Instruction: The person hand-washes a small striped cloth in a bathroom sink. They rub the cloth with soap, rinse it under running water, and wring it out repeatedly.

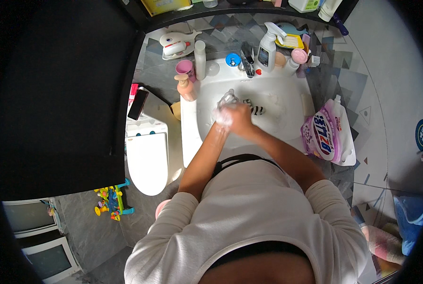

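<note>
Over the white washbasin (286,126), my left hand (223,118) and my right hand (240,119) are pressed together and covered in suds. A grey-white soapy cloth item (228,96) bunches up around the left hand, and the right hand grips it from the side. Foam hides its exact shape and most of my left fingers. Just right of my hands, a wet black-and-white patterned fabric item (257,110) lies on the basin floor, partly hidden by my right hand. The dark faucet (247,59) stands at the basin's back edge.
A pump bottle (186,88), pink cup (185,68), white bottle (200,58) and spray bottle (267,49) line the basin's rim. A purple-and-white detergent pouch (327,133) leans at the right. Left are a toilet (147,163) and a phone (138,104). A dark cabinet shelf (232,7) overhangs the back.
</note>
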`<state>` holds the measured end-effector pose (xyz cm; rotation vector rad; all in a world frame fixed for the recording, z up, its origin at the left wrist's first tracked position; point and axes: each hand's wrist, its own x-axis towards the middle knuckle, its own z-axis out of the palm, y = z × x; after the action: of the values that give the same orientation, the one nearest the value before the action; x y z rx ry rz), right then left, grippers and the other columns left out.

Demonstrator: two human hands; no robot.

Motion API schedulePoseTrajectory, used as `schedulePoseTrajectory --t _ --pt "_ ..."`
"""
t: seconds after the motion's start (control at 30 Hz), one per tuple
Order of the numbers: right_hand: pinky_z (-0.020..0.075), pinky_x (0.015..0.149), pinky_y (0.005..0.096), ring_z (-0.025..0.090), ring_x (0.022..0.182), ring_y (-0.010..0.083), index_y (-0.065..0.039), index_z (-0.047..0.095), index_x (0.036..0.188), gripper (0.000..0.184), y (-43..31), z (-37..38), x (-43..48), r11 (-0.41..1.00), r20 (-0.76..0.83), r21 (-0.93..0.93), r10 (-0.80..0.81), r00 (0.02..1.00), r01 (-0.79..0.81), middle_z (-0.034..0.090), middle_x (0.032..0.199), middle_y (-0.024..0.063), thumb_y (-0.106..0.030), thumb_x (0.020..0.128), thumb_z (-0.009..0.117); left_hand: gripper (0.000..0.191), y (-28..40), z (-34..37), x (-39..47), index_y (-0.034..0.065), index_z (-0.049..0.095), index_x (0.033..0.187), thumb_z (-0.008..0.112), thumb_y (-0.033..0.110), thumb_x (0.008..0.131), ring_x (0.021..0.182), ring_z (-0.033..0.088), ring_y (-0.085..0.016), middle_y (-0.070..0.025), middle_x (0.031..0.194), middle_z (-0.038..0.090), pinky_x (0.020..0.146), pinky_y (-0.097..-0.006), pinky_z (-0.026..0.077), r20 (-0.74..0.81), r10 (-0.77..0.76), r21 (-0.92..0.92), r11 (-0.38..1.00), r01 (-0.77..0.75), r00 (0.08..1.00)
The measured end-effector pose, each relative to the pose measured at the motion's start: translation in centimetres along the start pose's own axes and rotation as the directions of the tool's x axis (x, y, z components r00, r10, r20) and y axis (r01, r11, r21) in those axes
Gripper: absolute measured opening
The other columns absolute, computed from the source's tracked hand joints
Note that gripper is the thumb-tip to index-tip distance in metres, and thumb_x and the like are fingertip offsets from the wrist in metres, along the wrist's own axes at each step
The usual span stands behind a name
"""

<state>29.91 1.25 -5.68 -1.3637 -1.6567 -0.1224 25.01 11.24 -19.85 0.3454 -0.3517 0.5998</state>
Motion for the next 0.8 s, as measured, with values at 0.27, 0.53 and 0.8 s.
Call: schedulePoseTrajectory --t 0.27,0.53,0.8 --pt "0.0479 0.069 0.0387 0.060 0.077 0.0357 -0.007 0.059 0.109 0.040 10.3 -0.1 -1.8 0.816 -0.084 0.221 0.561 0.824 -0.534 0.063 0.084 0.0190 -0.003 0.069 0.055 0.044 -0.5 13.1 3.1 0.0094 0.055 0.108 0.048 0.048 0.088 0.080 0.060 -0.018 -0.0053 0.095 0.062 0.070 -0.0316 0.050 -0.731 -0.090 0.217 0.909 0.356 0.676" --pt "0.0448 0.063 0.0298 0.058 0.068 0.0189 0.001 0.059 0.086 0.015 6.7 -2.4 0.0 0.466 0.116 0.471 0.809 0.576 -0.749 0.061 0.075 0.0080 -0.005 0.074 0.052 0.027 -1.2 15.4 4.0 0.0075 0.056 0.095 0.056 0.034 0.087 0.071 0.058 -0.011 -0.0028 0.082 0.060 0.063 -0.0254 0.049 -0.772 0.182 0.467 0.812 0.349 0.609" --pt "0.0453 0.067 0.0267 0.057 0.070 0.0108 0.003 0.060 0.091 0.031 6.8 -2.5 0.4 0.622 -0.239 0.679 0.688 0.685 -0.389 0.062 0.074 0.0055 0.010 0.065 0.044 0.020 -0.9 11.1 3.5 0.0058 0.054 0.094 0.053 0.025 0.090 0.072 0.058 -0.011 -0.0023 0.081 0.059 0.061 -0.0260 0.049 -0.663 0.217 0.546 0.795 0.264 0.717"
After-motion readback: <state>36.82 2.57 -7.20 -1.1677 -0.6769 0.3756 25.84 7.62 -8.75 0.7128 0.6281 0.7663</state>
